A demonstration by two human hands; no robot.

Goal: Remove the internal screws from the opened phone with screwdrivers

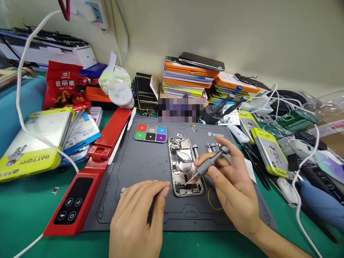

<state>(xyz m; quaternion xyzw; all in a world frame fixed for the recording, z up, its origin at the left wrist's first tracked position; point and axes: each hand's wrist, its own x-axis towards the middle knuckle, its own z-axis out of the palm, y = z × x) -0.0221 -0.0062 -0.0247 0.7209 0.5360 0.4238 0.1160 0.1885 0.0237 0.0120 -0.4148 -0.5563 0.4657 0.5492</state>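
An opened smartphone (185, 166) lies on the grey work mat (145, 161), its inner parts exposed. My right hand (233, 186) grips a grey precision screwdriver (211, 165) between thumb and fingers. The thin tip points down at the lower part of the phone; whether it touches a screw is too small to tell. Just left of the phone's bottom end is my left hand (139, 211), thumb and forefinger pinched together. Something dark shows under that palm, and I cannot make out what the fingers hold. A yellowish rubber band (214, 200) lies partly behind my right hand.
A colour-coded tray (150, 133) sits behind the phone to the left. A red lamp-like device (77, 200) lines the mat's left side. Screwdrivers stand in a dark holder (212, 114). Boxes are stacked (188, 75) by the wall; tweezers (255, 165) and yellow packages (271, 152) lie right.
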